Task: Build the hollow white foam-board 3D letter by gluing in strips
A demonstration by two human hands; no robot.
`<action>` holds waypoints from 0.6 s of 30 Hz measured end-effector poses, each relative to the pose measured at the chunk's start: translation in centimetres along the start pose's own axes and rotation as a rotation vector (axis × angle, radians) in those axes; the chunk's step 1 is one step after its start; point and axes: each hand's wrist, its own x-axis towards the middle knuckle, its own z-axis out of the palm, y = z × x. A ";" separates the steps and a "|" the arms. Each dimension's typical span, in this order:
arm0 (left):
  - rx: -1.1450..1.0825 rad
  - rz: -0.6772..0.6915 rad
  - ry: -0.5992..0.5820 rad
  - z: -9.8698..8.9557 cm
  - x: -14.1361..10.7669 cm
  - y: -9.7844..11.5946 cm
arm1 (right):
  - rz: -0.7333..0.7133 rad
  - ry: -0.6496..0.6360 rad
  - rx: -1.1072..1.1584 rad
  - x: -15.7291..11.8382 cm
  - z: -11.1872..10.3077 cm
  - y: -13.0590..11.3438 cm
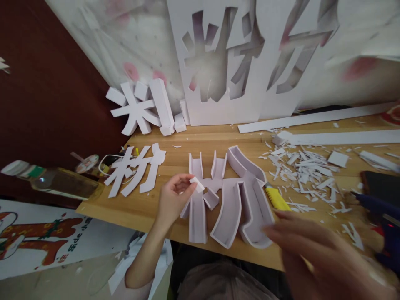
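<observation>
Head view: left hand (171,198) pinches a small white strip (197,184) between its fingers, hollow white character (229,208) beneath and to their right, strip probably light, stiff, easily dented, best gripped by its edges; right hand (318,250) blurred, hold unclear.

hands (325,248): right one blurred | blue tool (373,209): right-cropped | white board (231,114): top-cropped

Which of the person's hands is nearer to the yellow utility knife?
Right. The right hand is just below the yellow utility knife in the picture; the left hand is farther away, at the left side of the hollow white character.
</observation>
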 end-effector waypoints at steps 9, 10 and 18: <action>0.234 0.047 -0.169 2.4 1.5 -1.5 | -0.095 -0.278 -0.298 -2.6 5.4 3.2; 0.253 0.048 -0.179 2.5 1.5 -1.6 | -0.103 -0.284 -0.341 -3.2 5.5 3.1; 0.339 0.070 -0.217 2.2 1.2 -1.9 | -0.122 -0.312 -0.509 -3.8 6.2 1.2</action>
